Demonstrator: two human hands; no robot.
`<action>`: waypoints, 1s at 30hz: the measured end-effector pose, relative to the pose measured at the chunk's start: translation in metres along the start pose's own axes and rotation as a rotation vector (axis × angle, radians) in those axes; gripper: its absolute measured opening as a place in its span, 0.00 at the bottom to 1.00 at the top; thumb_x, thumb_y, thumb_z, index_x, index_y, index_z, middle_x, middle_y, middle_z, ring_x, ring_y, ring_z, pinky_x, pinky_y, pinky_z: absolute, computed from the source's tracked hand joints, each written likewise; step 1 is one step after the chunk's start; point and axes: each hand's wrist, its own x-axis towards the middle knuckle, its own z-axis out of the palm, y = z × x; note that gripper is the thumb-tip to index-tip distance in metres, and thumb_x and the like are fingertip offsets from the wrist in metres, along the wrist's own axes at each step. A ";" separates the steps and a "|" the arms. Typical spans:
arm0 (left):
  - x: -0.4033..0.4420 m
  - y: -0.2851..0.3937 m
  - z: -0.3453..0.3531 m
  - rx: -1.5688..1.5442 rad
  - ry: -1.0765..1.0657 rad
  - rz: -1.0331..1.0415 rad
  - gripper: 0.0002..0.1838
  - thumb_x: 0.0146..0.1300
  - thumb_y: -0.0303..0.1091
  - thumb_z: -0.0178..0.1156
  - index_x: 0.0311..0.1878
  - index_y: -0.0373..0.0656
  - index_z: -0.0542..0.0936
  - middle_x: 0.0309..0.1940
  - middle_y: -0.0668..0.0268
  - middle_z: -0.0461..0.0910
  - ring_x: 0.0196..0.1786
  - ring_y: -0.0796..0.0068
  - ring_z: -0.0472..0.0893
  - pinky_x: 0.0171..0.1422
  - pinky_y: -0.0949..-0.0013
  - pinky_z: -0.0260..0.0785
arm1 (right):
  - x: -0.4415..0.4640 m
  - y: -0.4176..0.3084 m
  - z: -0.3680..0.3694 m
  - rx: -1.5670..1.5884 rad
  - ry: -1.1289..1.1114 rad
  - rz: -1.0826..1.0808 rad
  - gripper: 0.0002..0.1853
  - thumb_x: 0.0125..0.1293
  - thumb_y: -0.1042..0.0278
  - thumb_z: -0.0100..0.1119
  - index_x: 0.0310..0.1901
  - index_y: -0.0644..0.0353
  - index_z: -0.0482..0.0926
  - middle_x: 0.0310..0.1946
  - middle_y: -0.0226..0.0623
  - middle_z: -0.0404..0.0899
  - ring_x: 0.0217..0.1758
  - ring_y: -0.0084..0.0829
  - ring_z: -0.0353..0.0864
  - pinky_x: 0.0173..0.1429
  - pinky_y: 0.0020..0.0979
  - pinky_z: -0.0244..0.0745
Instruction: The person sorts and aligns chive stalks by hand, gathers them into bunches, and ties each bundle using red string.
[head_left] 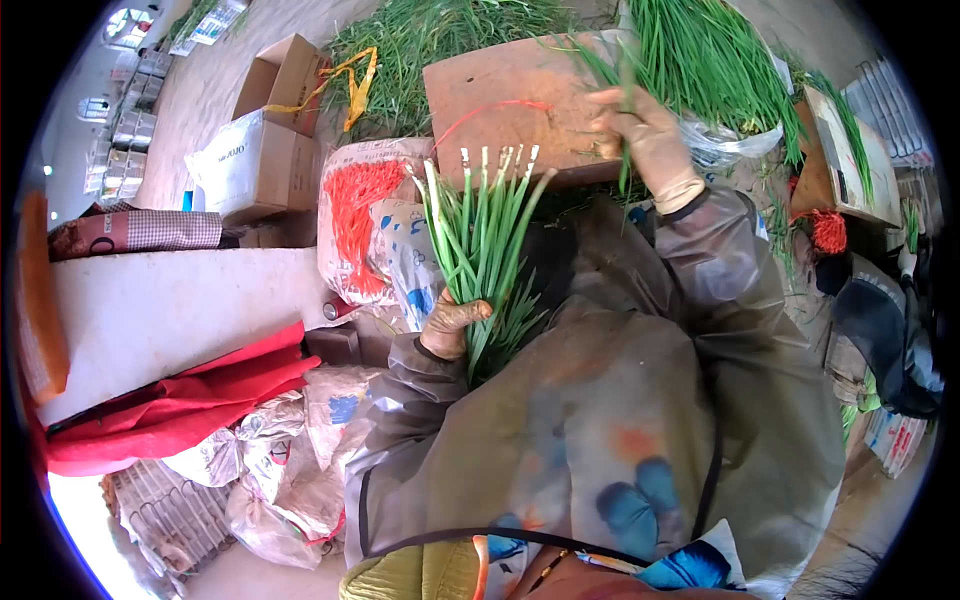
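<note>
My left hand [452,323], gloved and stained, is closed around a bunch of chives [478,235]. Their pale cut ends point up and the green leaves hang down over my lap. My right hand [655,145], also gloved, is raised above the near right corner of a brown wooden board [500,95]. A few blurred green chive strands [626,168] pass through its fingers. On the board lies a thin red string [490,108]. Just beyond my right hand is a large heap of chives [705,60] on plastic sheeting.
Loose green leaves [440,60] cover the floor past the board. Red ties [355,220] drape over a sack [400,160] on the left. Further left are a cardboard box [285,165], a white tabletop [190,300] and red cloth [190,410]. Another board [850,165] stands right.
</note>
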 end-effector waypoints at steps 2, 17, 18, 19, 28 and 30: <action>-0.002 0.009 0.017 -0.023 0.073 -0.014 0.26 0.42 0.21 0.70 0.48 0.42 0.75 0.38 0.67 0.80 0.34 0.78 0.79 0.37 0.74 0.73 | -0.001 -0.009 0.022 -0.509 -0.179 -0.344 0.15 0.59 0.62 0.56 0.46 0.59 0.75 0.37 0.38 0.76 0.35 0.32 0.77 0.37 0.29 0.72; -0.014 -0.005 0.023 -0.291 0.060 -0.131 0.40 0.51 0.43 0.65 0.65 0.42 0.59 0.59 0.58 0.67 0.59 0.63 0.69 0.62 0.61 0.62 | -0.020 0.056 0.018 -0.663 -0.634 -0.275 0.10 0.50 0.76 0.59 0.36 0.59 0.77 0.31 0.35 0.78 0.38 0.33 0.77 0.46 0.31 0.70; -0.013 -0.004 0.027 -0.234 0.037 -0.122 0.41 0.51 0.43 0.65 0.65 0.42 0.58 0.59 0.58 0.67 0.59 0.63 0.69 0.62 0.61 0.61 | -0.023 0.052 0.019 -0.742 -0.651 -0.400 0.10 0.49 0.74 0.60 0.36 0.58 0.77 0.31 0.38 0.78 0.38 0.39 0.77 0.45 0.34 0.71; -0.012 -0.001 0.033 -0.177 0.014 -0.113 0.41 0.51 0.43 0.65 0.65 0.42 0.58 0.59 0.58 0.67 0.59 0.63 0.69 0.63 0.61 0.61 | -0.024 0.054 0.019 -0.760 -0.702 -0.354 0.10 0.49 0.73 0.60 0.36 0.59 0.77 0.31 0.38 0.78 0.37 0.40 0.76 0.44 0.36 0.71; -0.014 -0.004 0.032 -0.180 0.002 -0.171 0.42 0.49 0.44 0.66 0.66 0.42 0.58 0.59 0.59 0.67 0.57 0.64 0.71 0.58 0.64 0.64 | -0.011 0.051 -0.013 0.490 -0.189 0.206 0.09 0.59 0.69 0.57 0.38 0.65 0.75 0.30 0.32 0.78 0.36 0.28 0.79 0.43 0.27 0.76; -0.013 -0.006 0.033 -0.193 -0.010 -0.150 0.41 0.51 0.43 0.65 0.66 0.43 0.58 0.59 0.59 0.67 0.59 0.63 0.69 0.62 0.63 0.61 | -0.001 0.039 -0.028 0.730 0.064 0.201 0.12 0.61 0.67 0.55 0.43 0.63 0.73 0.24 0.30 0.74 0.29 0.29 0.79 0.32 0.25 0.77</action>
